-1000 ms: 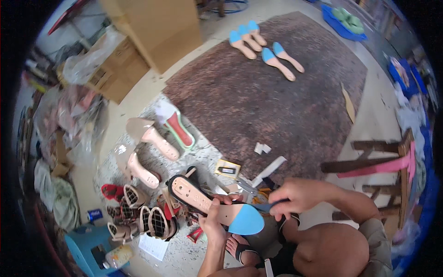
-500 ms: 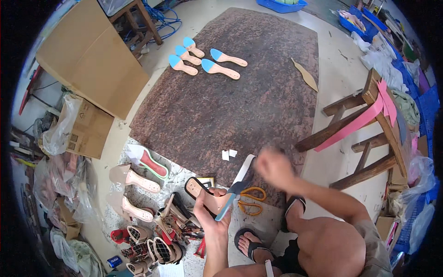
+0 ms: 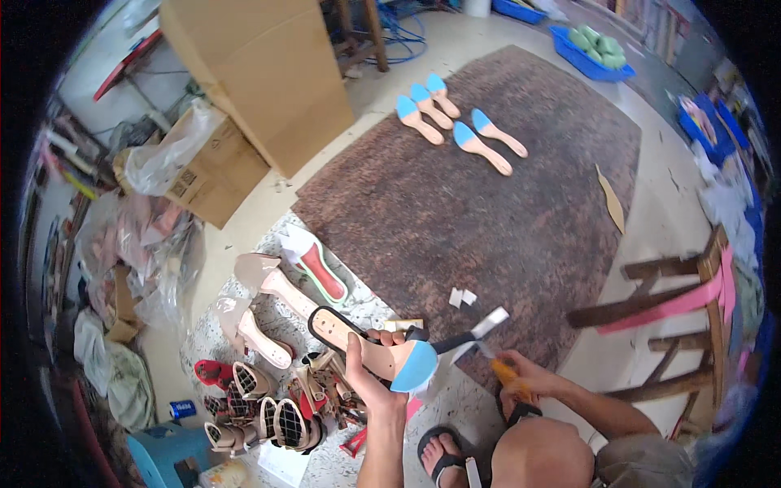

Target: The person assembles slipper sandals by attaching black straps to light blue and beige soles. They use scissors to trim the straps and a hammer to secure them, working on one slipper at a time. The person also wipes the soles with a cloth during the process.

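Note:
My left hand [image 3: 368,382] grips a shoe insole [image 3: 376,355] with a blue toe part and black edging round its heel end, thumb on top and fingers beneath. A black strip with a white end [image 3: 490,322] sticks out to the right beyond the insole. In my right hand [image 3: 533,381] are scissors with orange handles [image 3: 503,372], fingers closed round them. Their blades point up and left toward the strip and are blurred. Several more blue-toed insoles [image 3: 484,148] lie farther off on the brown mat [image 3: 455,228].
Left of my hands are clear-covered shoe soles [image 3: 264,337], a green-edged sole [image 3: 325,276] and a pile of shoes [image 3: 293,423]. White scraps [image 3: 462,297] lie on the mat. A wooden stool [image 3: 675,301] with pink strips stands at right; cardboard boxes [image 3: 252,81] stand at back left.
My right hand, apart before, now holds the scissors by their handles. The insole's blue top has turned into view. The whole scene has shifted right and down as my head turned.

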Tool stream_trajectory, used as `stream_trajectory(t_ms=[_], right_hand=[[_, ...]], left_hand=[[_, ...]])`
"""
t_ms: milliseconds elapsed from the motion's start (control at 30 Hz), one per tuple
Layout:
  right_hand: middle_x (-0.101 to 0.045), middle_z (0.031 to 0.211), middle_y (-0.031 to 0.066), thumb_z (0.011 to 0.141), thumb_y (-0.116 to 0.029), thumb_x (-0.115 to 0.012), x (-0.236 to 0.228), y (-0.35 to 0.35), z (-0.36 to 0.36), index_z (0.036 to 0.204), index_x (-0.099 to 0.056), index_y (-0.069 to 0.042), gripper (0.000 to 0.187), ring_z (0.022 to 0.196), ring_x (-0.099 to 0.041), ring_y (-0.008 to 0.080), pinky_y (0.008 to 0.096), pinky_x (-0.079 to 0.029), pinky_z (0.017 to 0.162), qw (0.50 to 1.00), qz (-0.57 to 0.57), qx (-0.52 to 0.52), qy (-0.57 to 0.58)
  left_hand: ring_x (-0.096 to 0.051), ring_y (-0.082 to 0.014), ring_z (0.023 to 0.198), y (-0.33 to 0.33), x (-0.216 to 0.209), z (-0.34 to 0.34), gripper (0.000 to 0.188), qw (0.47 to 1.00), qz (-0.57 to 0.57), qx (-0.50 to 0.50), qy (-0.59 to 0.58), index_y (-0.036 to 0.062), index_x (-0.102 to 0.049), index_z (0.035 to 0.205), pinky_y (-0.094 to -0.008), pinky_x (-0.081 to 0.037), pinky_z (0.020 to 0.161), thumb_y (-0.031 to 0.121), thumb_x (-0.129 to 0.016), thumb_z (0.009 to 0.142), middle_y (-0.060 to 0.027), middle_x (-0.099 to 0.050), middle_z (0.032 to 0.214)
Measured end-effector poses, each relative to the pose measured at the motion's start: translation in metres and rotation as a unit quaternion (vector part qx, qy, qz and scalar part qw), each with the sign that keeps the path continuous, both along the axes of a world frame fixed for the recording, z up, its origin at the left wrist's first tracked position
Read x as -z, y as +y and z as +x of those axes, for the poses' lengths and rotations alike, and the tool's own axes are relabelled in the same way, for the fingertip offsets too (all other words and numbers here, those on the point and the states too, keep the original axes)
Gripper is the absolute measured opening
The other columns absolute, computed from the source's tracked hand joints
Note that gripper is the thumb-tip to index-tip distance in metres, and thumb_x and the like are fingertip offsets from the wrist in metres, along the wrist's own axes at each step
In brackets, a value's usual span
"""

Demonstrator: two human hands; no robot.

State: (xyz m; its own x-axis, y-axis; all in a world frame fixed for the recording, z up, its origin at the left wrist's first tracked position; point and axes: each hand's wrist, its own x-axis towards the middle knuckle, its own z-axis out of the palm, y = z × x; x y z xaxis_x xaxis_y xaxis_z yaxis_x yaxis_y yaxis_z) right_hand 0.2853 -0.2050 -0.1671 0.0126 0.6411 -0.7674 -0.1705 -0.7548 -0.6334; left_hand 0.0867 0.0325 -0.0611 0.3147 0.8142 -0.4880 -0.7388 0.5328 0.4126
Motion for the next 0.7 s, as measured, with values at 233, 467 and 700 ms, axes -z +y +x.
stream_trajectory(t_ms=[233, 467, 700], right_hand=[[-0.054, 0.097, 0.0058, 0.09, -0.023, -0.072, -0.038, -0.042, 0.049, 0.142, -0.036, -0.007, 0.064, 0.086, -0.057, 0.0146, 0.0297, -0.047, 0.077, 0.981, 0.148, 0.094, 0.077], [-0.048, 0.104, 0.002, 0.09, -0.018, -0.07, -0.04, -0.011, 0.027, 0.141, -0.04, -0.008, 0.06, 0.094, -0.049, 0.0097, 0.0246, -0.043, 0.083, 0.971, 0.21, -0.062, 0.097], [-0.049, 0.094, -0.0006, 0.081, -0.032, -0.082, -0.033, 0.036, 0.012, 0.138, -0.047, -0.008, 0.071, 0.083, -0.047, 0.0081, 0.0257, -0.043, 0.075, 0.96, 0.272, 0.001, 0.066]], left_hand=[[-0.062, -0.0307, 0.088, 0.006, 0.013, 0.043, 0.041, 1.0, 0.004, 0.023, -0.007, 0.0053, -0.057, 0.096, -0.0421, -0.053, 0.077, 0.046, -0.052, 0.098, -0.0108, -0.06, 0.077], [-0.061, -0.0423, 0.112, -0.018, 0.033, 0.086, 0.046, 0.994, -0.056, 0.06, -0.067, 0.0134, -0.055, 0.118, -0.0403, -0.063, 0.053, 0.054, -0.039, 0.102, -0.0125, -0.065, 0.08], [-0.071, -0.0258, 0.082, -0.036, 0.028, 0.084, 0.041, 0.991, -0.054, 0.081, -0.092, 0.0146, -0.058, 0.124, -0.0458, -0.062, 0.08, 0.047, -0.048, 0.101, -0.0127, -0.068, 0.096]])
